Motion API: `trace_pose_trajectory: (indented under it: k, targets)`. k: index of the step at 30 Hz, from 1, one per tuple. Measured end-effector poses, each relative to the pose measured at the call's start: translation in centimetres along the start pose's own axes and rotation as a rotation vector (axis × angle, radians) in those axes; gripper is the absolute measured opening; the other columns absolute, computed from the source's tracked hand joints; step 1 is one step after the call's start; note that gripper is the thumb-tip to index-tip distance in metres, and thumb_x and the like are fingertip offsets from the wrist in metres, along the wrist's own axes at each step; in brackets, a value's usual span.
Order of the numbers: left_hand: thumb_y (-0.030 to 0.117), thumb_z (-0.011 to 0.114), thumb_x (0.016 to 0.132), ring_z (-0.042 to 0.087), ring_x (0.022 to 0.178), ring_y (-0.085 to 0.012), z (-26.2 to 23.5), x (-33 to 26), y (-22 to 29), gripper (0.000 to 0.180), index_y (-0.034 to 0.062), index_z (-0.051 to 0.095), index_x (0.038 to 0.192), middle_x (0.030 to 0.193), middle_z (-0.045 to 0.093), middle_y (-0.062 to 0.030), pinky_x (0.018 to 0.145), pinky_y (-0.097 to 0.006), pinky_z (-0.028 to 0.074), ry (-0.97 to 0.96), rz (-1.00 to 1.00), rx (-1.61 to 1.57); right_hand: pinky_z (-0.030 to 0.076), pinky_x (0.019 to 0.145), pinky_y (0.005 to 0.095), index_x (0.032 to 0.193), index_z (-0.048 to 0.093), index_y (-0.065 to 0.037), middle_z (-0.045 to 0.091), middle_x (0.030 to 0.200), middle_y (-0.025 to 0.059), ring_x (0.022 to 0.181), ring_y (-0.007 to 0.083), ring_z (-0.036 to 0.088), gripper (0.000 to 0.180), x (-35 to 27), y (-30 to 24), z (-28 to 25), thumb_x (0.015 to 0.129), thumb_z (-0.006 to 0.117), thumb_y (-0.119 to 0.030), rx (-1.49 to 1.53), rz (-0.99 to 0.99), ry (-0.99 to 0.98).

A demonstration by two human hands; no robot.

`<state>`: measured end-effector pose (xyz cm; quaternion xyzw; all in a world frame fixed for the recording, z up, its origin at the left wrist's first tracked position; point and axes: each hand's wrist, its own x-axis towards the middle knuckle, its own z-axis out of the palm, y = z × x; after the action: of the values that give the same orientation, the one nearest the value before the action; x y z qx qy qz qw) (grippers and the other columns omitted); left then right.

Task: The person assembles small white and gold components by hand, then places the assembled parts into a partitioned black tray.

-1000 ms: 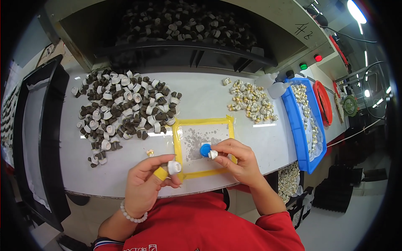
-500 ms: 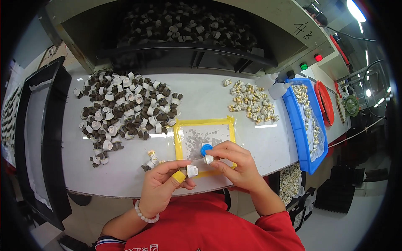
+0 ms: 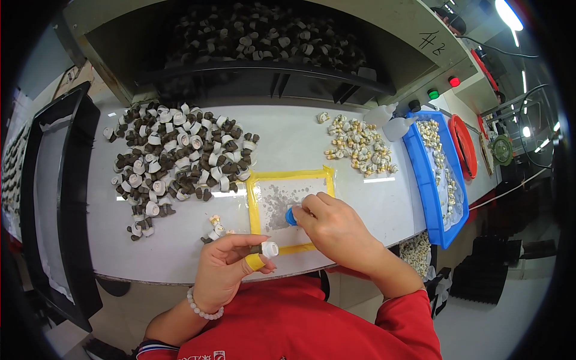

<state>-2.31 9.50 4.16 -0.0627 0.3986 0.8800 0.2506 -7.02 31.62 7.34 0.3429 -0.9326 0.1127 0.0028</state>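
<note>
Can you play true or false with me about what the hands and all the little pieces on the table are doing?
1. The left hand holds a small white-capped piece in its fingertips. True.
2. The right hand is reaching into the blue tray. False: it rests over the yellow-framed square, touching a small blue thing.
3. The big pile of dark and white pieces lies to the left of the yellow-framed square. True.
4. The smaller pile of pale pieces sits inside the yellow-framed square. False: it lies on the white table, beyond the square and to the right.
5. The person wears a bead bracelet on the left wrist. True.
</note>
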Motion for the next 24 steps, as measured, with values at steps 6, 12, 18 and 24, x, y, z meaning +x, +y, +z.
trace_pose_trajectory:
  k: [6, 12, 18, 24]
  targets:
    - [-0.005, 0.064, 0.082, 0.067, 0.080, -0.0254, 0.2, -0.2, 0.2, 0.030, -0.0053, 0.059, 0.111, 0.093, 0.065, -0.0166, 0.069, -0.032, 0.058, 0.015, 0.046, 0.052, 0.049, 0.066, 0.0328, 0.089, 0.062, 0.001, 0.053, 0.080, 0.0096, 0.074, 0.0240, 0.056, 0.019, -0.3, 0.5, 0.7, 0.071, 0.061, -0.004, 0.063, 0.006, 0.074]
    - [-0.006, 0.064, 0.081, 0.067, 0.081, -0.0263, 0.3, -0.1, 0.3, 0.029, -0.0054, 0.058, 0.110, 0.095, 0.066, -0.0170, 0.069, -0.033, 0.057, 0.032, 0.061, 0.101, 0.050, 0.066, 0.0297, 0.102, 0.067, 0.000, 0.062, 0.090, 0.0114, 0.075, 0.0217, 0.061, 0.024, -1.5, 0.3, 0.9, 0.078, 0.068, 0.000, 0.488, 0.190, 0.226]
    - [-0.003, 0.060, 0.087, 0.067, 0.087, -0.0228, 0.0, 0.2, 0.1, 0.027, -0.0056, 0.056, 0.113, 0.101, 0.065, -0.0156, 0.077, -0.030, 0.056, -0.060, 0.087, 0.124, 0.046, 0.069, 0.0263, 0.105, 0.066, 0.000, 0.063, 0.094, 0.0091, 0.077, 0.0144, 0.058, 0.024, -2.0, -0.6, 0.6, 0.081, 0.066, 0.001, 0.921, 0.282, 0.257]
    - [-0.003, 0.060, 0.087, 0.067, 0.088, -0.0229, 0.0, 0.2, -0.2, 0.026, -0.0049, 0.056, 0.113, 0.102, 0.064, -0.0162, 0.077, -0.030, 0.056, -0.068, 0.085, 0.132, 0.047, 0.071, 0.0257, 0.109, 0.064, -0.001, 0.060, 0.091, 0.0078, 0.078, 0.0155, 0.058, 0.025, -1.9, -1.4, 0.3, 0.084, 0.064, -0.002, 1.032, 0.246, 0.196]
